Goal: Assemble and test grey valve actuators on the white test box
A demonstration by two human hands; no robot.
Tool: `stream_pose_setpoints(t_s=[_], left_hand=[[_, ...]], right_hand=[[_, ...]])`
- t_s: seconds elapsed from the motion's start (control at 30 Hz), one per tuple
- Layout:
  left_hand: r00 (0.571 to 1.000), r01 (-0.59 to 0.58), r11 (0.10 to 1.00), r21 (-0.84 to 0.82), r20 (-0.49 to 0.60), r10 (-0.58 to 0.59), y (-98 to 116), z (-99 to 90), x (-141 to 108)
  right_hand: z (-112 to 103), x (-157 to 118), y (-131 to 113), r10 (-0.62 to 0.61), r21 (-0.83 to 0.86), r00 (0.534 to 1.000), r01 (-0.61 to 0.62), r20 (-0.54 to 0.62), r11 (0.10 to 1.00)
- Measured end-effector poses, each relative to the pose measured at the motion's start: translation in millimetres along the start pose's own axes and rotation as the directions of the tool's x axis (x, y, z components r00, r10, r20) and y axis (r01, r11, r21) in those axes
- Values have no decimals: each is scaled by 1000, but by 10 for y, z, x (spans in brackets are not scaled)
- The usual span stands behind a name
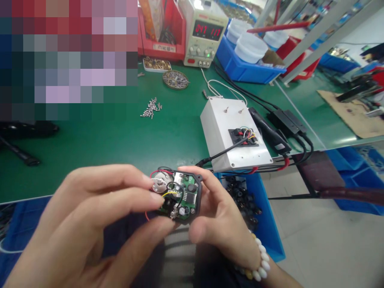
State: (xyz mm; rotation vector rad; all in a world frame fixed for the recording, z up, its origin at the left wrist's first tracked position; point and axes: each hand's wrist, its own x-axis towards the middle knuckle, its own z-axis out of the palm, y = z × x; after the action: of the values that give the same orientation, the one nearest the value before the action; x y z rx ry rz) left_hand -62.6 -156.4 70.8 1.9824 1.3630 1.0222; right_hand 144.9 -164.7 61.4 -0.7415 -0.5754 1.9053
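Left hand, part-curled, grips the circuit unit by its left side with fingertips and thumb; right hand, loosely cupped, holds its right side, before the worktop's near edge, where a white box sits; screws lie farther in

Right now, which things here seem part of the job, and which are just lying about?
Seemingly the job:
- device, between left hand and right hand
- its yellow wire

Apparently lying about, untouched:
- small metal pieces
- round dish
- white tubs
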Motion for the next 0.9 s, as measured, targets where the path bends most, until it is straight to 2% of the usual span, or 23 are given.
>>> stream_pose_setpoints(t_s=[0.13,0.27,0.33,0.57,0.7,0.77,0.9], left_hand=[[989,-137,985,109,75,129,70,37,138],[956,-291,954,77,59,287,30,88,173],[956,-291,955,53,47,289,29,101,173],[987,-160,985,62,-15,162,61,174,157],[990,-142,990,0,-18,142,33,200,145],[986,-168,985,-28,16,168,18,186,151],[952,-293,956,18,95,291,-16,125,185]], right_hand=[[-6,-3,25,-16,-6,1000,16,16,1000],[-18,-2,52,-3,13,1000,3,24,1000],[-21,-1,52,12,16,1000,-12,28,1000],[-20,6,12,26,-7,998,-26,48,1000],[-10,4,20,49,-49,999,-48,12,998],[-13,6,36,63,-48,998,-63,1,997],[-34,14,61,65,-43,998,-65,-6,997]])
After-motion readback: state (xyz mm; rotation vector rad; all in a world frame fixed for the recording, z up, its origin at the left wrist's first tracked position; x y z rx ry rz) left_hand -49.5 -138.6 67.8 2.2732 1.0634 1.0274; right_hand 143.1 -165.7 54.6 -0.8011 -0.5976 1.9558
